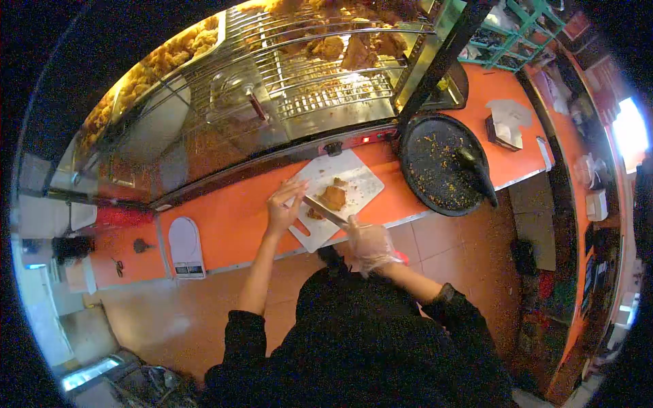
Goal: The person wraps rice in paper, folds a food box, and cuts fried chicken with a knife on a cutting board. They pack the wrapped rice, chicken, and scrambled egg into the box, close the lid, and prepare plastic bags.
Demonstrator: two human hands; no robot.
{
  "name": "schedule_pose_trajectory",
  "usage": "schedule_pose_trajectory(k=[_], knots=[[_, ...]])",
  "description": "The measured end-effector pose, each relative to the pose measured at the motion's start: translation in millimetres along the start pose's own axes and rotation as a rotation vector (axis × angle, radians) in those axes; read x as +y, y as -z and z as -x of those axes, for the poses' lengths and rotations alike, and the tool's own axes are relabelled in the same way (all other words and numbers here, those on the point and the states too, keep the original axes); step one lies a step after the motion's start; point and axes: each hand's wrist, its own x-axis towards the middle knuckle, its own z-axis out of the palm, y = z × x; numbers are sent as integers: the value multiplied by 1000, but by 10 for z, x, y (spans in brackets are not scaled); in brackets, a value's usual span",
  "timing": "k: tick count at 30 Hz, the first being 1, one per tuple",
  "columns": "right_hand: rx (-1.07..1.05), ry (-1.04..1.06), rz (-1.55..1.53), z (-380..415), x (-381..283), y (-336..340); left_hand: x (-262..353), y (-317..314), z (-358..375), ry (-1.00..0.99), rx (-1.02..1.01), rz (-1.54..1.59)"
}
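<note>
Hands at work over a white cutting board [354,178] on an orange counter [231,217], seen from above. The right hand [371,243], in a clear disposable glove, has its grip closed around the handle of a knife [325,212], whose blade runs up and left across the board toward a piece of fried chicken [333,197] lying near the board's middle. The bare left hand [284,204] rests at the board's left edge, fingers loosely curled and partly apart, fingertips touching the board and the blade's far end; whether they pinch anything cannot be told. Crumbs and a smaller fried scrap lie just beside the knife. Right of the board sits a round black tray [435,146] scattered with crumbs, a dark scoop [476,173] lying in it. Behind the board stands a glass warming cabinet [204,122] with wire racks of fried chicken. A small white scale [185,248] sits on the counter well to the left.
</note>
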Motion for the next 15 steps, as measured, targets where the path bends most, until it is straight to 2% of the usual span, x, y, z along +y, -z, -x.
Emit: schedule_pose_trajectory(k=[2,6,8,11,15], knots=[[72,17,-176,22,-89,-123,-62,18,115,71,14,76],[-11,-38,-90,-84,-118,-157,-283,-117,208,105,2,77],[-150,-65,-31,-174,-92,-204,-310,-136,193,138,-22,91],[-90,-52,31,-227,-74,-468,-555,-182,313,145,-31,35],[-109,-27,-40,-210,126,-659,-457,-150,218,76,-36,7]])
